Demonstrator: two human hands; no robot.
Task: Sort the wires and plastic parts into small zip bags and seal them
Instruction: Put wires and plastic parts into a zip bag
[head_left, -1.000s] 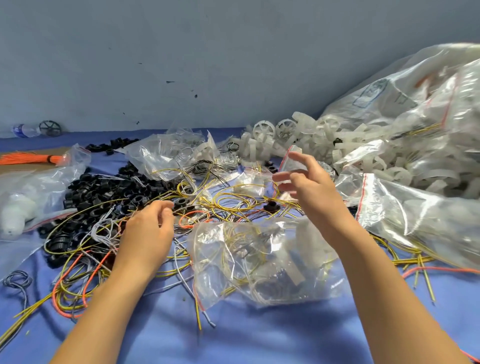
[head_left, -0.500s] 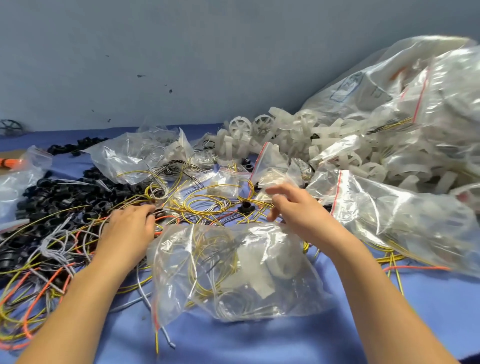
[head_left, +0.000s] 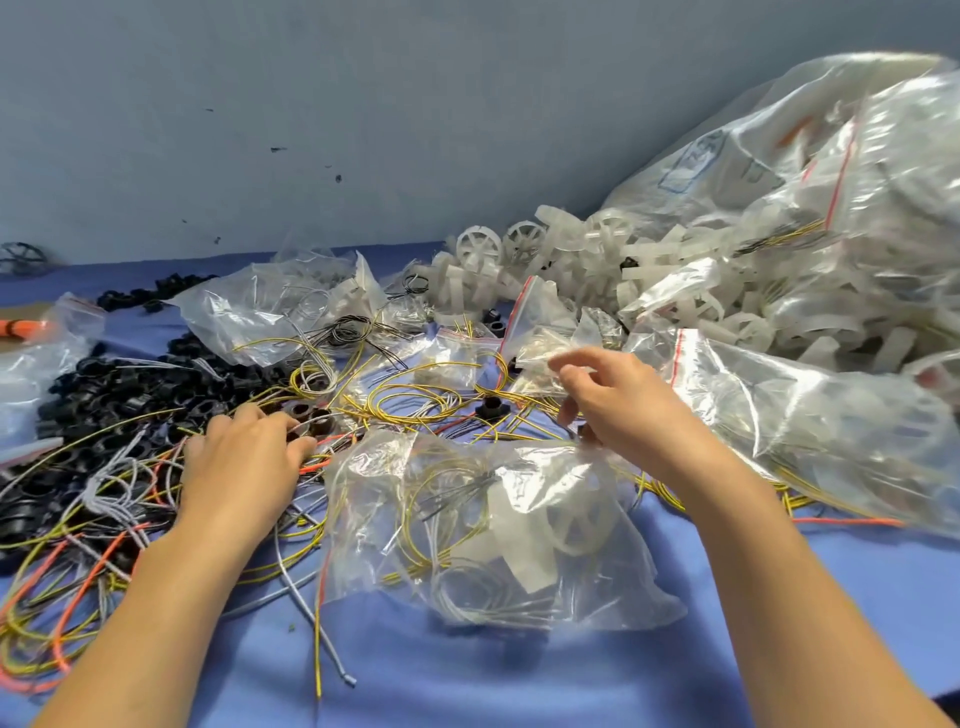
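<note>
Digging through a proper mess here. The left hand (head_left: 244, 462) sits palm-down at about 8 o'clock, fingers curled into the tangle where the yellow wires (head_left: 410, 410) meet the black rings (head_left: 104, 395). I honestly can't tell if it's got hold of anything. The right hand (head_left: 623, 410) is lifted at about 2 o'clock from the middle, fingers loosely bent, tips right up against a small zip bag (head_left: 535, 322) with a red strip. Whether it's pinching that bag or just brushing it, I can't say. The hands are well apart, with a bigger clear bag (head_left: 467, 519) lying between and below them at 6 o'clock on the blue cloth (head_left: 467, 675), stuffed with yellow wire and white plastic bits. Orange wires (head_left: 78, 571) and grey wires (head_left: 114, 483) sprawl at 8 o'clock. A heap of white wheels (head_left: 571, 260) sits at 1 o'clock, and big filled bags (head_left: 831, 415) pile up at 3 o'clock. Another crumpled bag (head_left: 270, 312) lies at 11 o'clock.
</note>
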